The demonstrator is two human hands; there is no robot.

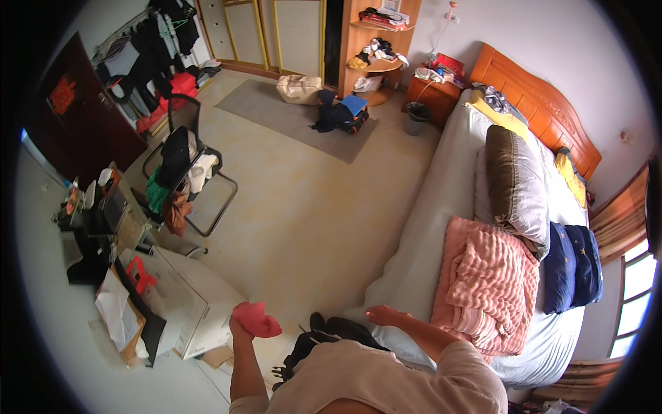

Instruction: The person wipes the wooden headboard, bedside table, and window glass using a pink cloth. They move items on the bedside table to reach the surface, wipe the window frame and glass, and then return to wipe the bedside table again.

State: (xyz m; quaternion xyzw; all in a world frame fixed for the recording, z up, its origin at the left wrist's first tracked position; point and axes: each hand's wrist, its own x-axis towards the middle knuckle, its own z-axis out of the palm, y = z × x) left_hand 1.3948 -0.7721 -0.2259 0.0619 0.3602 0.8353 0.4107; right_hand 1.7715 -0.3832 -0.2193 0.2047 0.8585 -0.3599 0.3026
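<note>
A pinkish-red cloth [257, 320] is gripped in my left hand [241, 328], held up near the corner of a large white cardboard box [207, 305]. My right hand [382, 315] is raised beside the near edge of the bed; nothing shows in it, though its fingers are too small to read clearly. To its right a folded pink blanket [491, 284] lies on the pale bed sheet [414, 248]. A black bag with straps and a buckle [300, 346] is partly visible in front of my body, its lower part hidden by my shirt.
A metal-framed chair [227, 207] piled with clothes stands at left, near a cluttered desk [126, 227]. Farther off, a grey mat [258, 106] holds a beige bag [299, 89] and dark items. A waste bin [415, 119] stands beside the wooden nightstand [432, 98].
</note>
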